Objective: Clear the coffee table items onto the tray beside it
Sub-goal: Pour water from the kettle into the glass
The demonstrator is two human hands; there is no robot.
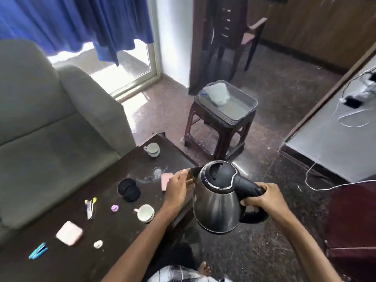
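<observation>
My right hand (262, 197) grips the black handle of a steel electric kettle (217, 202), held in the air just off the right edge of the dark coffee table (122, 251). My left hand (176, 186) is closed on the kettle's spout side, beside a shiny flat piece. On the table lie two white cups (152, 149) (145, 213), a black round thing (129, 189), two pink cases (69, 233) (165, 181), pens (90, 206), a purple ring (115, 208) and a blue clip (38, 250). The clear tray (247, 104) sits on a brown stool, holding a pale jug (218, 95).
A grey sofa (50, 119) borders the table's left side. The brown stool (217, 135) stands on the floor beyond the table's far corner. A bed or counter with white cables (345, 123) is at the right, chairs at the back, a dark red seat at lower right.
</observation>
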